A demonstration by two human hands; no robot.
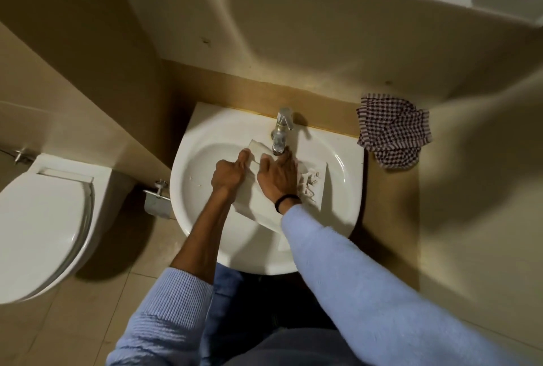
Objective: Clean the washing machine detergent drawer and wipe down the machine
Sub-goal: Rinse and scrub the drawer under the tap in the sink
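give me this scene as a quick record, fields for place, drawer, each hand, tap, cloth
place: bathroom, washbasin with a toilet to its left
detergent drawer: lying in the washbasin, far end under the tap
left hand: grips the drawer's left edge
right hand: lies on the drawer, fingers pointing toward the spout
tap: whether water runs cannot be told
checked cloth: crumpled on the counter right of the washbasin, untouched

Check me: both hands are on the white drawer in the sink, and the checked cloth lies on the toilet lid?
No: the head view shows the checked cloth on the counter beside the sink. Left hand and right hand are on the white drawer.
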